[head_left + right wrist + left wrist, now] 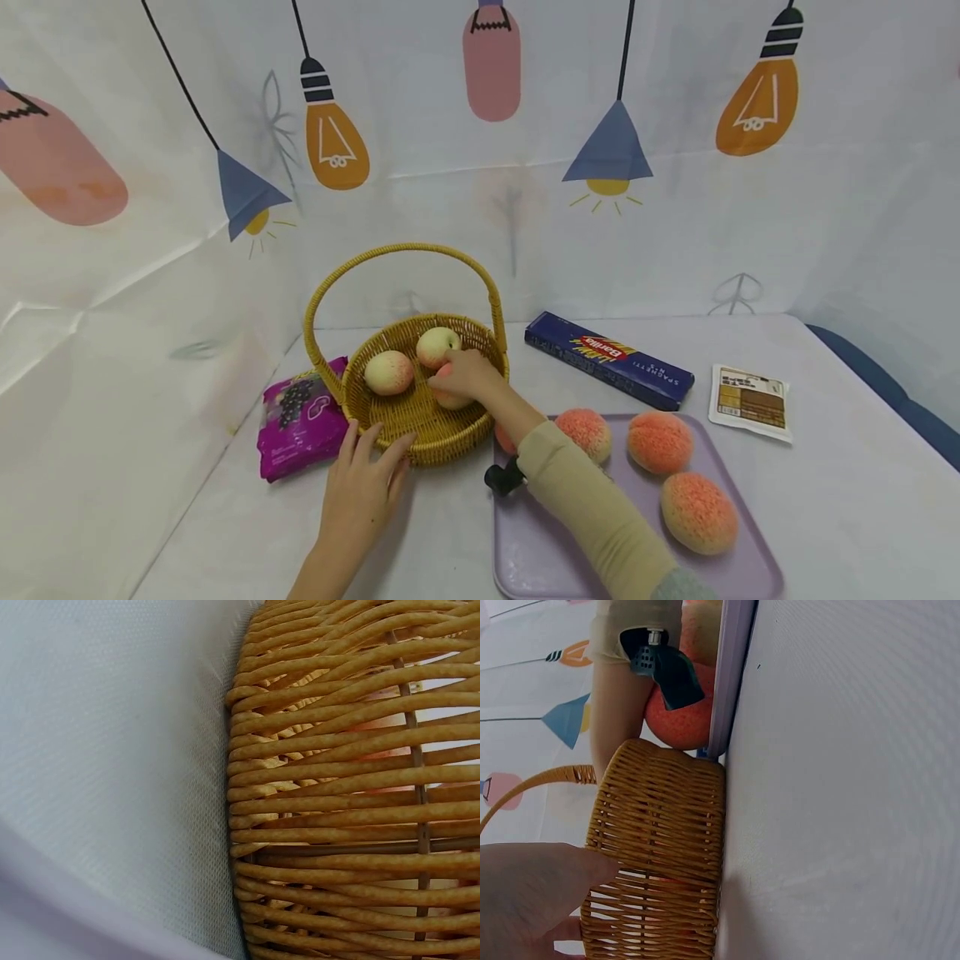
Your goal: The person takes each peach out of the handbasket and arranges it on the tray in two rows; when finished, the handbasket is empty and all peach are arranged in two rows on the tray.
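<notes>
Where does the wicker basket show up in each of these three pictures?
Head: wicker basket just left of centre, handle up.
Left wrist: left of the middle, running off the bottom edge.
Right wrist: its weave fills the right half, close up.
Shared landmark: lilac tray, lower right in head, its edge at upper middle in left wrist, blurred at lower left in right wrist.

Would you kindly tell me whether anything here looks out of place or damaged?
Nothing looks spilled or damaged: the basket stands upright, and the peaches are in it or on the tray. The spaghetti box lies aslant behind the tray, but that hardly seems odd.
</notes>
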`<state>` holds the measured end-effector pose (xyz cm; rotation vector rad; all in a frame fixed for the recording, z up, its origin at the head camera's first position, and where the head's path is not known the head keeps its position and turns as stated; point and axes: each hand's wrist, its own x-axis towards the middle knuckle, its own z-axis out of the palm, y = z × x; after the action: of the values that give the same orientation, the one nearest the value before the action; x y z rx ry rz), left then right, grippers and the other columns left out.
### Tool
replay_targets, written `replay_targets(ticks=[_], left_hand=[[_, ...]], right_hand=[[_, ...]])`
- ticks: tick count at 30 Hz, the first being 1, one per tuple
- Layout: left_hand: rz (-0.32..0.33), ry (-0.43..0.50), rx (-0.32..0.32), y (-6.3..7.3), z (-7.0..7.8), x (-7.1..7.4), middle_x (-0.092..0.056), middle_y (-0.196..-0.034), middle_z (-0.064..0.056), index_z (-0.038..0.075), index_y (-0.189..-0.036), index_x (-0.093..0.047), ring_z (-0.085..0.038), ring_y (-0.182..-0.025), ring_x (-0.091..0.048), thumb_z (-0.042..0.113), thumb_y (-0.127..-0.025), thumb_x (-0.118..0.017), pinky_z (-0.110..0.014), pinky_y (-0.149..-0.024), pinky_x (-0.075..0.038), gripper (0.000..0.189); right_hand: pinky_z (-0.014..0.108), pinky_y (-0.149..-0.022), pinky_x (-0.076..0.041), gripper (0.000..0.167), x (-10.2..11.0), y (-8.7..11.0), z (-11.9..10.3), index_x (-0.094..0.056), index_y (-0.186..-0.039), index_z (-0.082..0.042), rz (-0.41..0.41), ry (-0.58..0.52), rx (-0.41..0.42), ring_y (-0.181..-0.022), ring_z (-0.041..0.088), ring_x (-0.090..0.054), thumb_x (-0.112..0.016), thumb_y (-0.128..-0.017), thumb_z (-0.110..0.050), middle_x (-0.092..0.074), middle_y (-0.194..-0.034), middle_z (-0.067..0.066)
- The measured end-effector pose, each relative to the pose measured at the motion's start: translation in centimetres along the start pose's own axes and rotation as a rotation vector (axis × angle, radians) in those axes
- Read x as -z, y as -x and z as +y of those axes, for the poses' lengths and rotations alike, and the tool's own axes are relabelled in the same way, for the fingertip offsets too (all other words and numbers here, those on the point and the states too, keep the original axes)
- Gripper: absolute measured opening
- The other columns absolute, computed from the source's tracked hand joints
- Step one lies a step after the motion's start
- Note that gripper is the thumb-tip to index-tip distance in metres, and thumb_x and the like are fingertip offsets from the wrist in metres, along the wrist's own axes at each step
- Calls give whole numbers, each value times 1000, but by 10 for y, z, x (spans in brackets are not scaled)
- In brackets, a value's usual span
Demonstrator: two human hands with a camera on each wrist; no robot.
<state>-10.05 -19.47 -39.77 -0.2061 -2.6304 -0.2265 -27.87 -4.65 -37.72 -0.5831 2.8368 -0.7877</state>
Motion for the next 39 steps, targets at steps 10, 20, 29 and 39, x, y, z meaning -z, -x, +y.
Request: replay_targets(ticks=[10, 20, 29, 39], left_hand=[[22, -2, -16, -1, -1, -1, -54, -118, -21, 28, -111, -65, -46, -123, -35, 22, -81, -70, -62, -72, -45, 31], [12, -7, -17, 0, -1, -1, -54, -118, -21, 28, -110, -65, -47, -122, -36, 21, -80, -70, -62, -73, -45, 31], [10, -1, -9, -1, 0, 1, -54, -118, -21, 27, -110, -65, -47, -123, -34, 20, -81, -70, -63, -74, -45, 30], [42, 4, -27, 0, -2, -1, -55, -116, -21, 26, -108, -66, -47, -121, -37, 19, -80, -70, -61, -72, -46, 29]], right_hand=[[31, -69, -48, 51, 1, -3, -1, -56, -120, -13, -13, -3, 11, -87, 20, -57, -62, -80, -43, -59, -101, 9], [28, -68, -46, 41, 0, 0, -3, -62, -114, -14, -41, 51, 79, -86, 17, -56, -59, -82, -41, -62, -100, 2], [28, -67, -46, 36, -1, 0, -1, -65, -105, -14, -28, -30, 109, -79, 14, -57, -61, -81, -40, -63, -93, 0], [22, -62, -45, 17, 1, 1, 2, -58, -92, -18, -96, -191, 292, -73, 8, -54, -60, -84, -32, -59, -82, -6]])
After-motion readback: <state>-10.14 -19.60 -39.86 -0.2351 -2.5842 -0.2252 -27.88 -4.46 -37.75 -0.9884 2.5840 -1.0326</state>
